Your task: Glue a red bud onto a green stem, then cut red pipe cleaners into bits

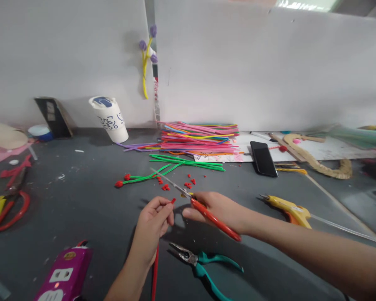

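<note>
done: two red-tipped stems (140,179), red snippets (166,187) | pending: red strip (155,271), left hand (154,219) pinching it | right hand (221,207) grips scissors (217,221); blade gap unclear

Kinda flat, greyish indoor light tbh, with one bright glare patch (305,4) top right. Soft shadow on the desk (105,219) under the right hand (221,205), everything's slightly soft, and the edges look stretched and smeary.
</note>
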The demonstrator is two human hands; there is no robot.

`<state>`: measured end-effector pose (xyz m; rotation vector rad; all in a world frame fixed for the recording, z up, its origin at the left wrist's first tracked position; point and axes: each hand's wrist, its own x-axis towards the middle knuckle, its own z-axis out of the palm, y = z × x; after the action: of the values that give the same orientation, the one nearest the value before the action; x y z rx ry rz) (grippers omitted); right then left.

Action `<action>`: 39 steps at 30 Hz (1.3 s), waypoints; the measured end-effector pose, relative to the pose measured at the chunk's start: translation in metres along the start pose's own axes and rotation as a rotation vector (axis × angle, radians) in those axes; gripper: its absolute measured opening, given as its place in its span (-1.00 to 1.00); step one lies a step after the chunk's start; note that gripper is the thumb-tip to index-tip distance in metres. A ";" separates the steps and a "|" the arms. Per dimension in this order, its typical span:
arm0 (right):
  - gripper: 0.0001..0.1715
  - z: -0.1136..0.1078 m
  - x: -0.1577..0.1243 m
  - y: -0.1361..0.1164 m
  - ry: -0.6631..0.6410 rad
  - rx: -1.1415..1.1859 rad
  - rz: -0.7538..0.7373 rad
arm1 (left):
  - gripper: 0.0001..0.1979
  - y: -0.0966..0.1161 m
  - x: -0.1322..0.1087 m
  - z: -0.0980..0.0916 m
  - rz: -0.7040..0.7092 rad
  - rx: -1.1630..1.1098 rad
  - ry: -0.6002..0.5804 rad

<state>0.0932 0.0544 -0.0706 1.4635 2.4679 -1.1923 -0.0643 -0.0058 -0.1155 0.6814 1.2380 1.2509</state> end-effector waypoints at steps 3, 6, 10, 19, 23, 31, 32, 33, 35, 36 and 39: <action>-0.40 -0.006 -0.016 0.004 -0.127 -0.123 0.050 | -0.84 0.000 0.001 -0.001 0.025 -0.012 0.032; -0.32 -0.001 -0.024 0.008 -0.179 -0.129 0.085 | -0.87 -0.003 0.002 -0.002 0.002 -0.021 0.032; -0.29 0.010 -0.022 0.012 -0.166 -0.153 0.085 | -0.88 -0.004 0.003 -0.003 -0.018 -0.011 0.056; -0.41 0.010 -0.019 0.011 -0.171 -0.067 0.065 | -0.88 -0.003 0.003 -0.003 -0.003 -0.055 0.027; -0.37 0.007 -0.020 0.010 -0.259 0.031 -0.001 | -0.87 -0.003 0.002 -0.003 0.023 -0.039 0.046; -0.30 0.013 -0.022 0.010 -0.163 -0.165 0.061 | -0.86 -0.005 0.000 -0.004 0.082 0.001 0.094; -0.30 0.013 -0.023 0.009 -0.166 -0.158 0.058 | -0.86 -0.005 0.000 -0.004 0.082 0.003 0.093; -0.30 0.014 -0.023 0.009 -0.173 -0.142 0.054 | -0.86 -0.006 0.000 -0.004 0.081 0.005 0.088; -0.32 0.013 -0.023 0.008 -0.193 -0.108 0.054 | -0.87 -0.006 0.001 -0.004 0.080 0.006 0.075; -0.33 0.013 -0.023 0.007 -0.202 -0.096 0.057 | -0.87 -0.006 0.001 -0.004 0.081 0.005 0.072; -0.36 0.011 -0.023 0.006 -0.212 -0.075 0.053 | -0.88 -0.006 0.001 -0.004 0.080 0.001 0.072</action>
<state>0.1068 0.0323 -0.0729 1.3019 2.2935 -1.1649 -0.0662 -0.0069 -0.1221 0.6975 1.2808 1.3516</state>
